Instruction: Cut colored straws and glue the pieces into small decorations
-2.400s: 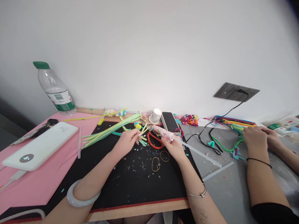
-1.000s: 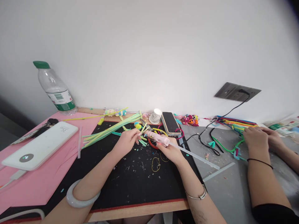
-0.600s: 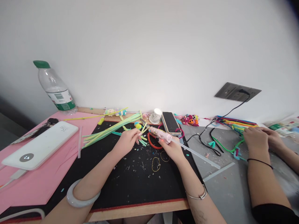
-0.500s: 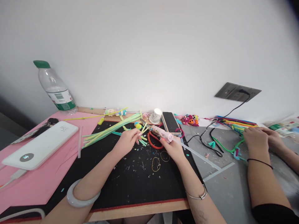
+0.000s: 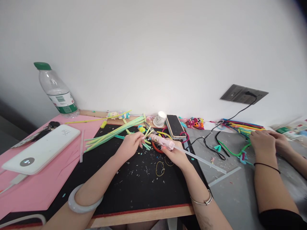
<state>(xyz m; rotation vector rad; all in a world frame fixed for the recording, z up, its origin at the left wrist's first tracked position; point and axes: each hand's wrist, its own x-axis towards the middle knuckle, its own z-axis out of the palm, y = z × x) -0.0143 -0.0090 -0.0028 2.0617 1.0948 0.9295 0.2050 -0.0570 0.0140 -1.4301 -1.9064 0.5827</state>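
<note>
My left hand (image 5: 130, 145) is closed in a pinch on a small bundle of green and yellow pipe-cleaner pieces (image 5: 146, 143) over the black mat (image 5: 134, 182). My right hand (image 5: 176, 155) grips a pink glue gun (image 5: 161, 141) whose nozzle points at that bundle. A clear glue stick (image 5: 203, 160) trails from the gun's back toward the right. A red ring (image 5: 156, 148) lies under the gun, and rubber bands (image 5: 160, 168) lie just in front of my right hand.
Long green pipe cleaners (image 5: 112, 132), a paper cup (image 5: 159, 119) and a phone (image 5: 174, 126) lie behind my hands. A white power bank (image 5: 42, 148) rests on the pink sheet, a water bottle (image 5: 57, 91) behind it. Another person's hands (image 5: 263, 142) work coloured pipe cleaners at the right.
My right hand has shifted the glue gun slightly left and down, bringing its nozzle closer to the bundle. My left hand has stayed where it was.
</note>
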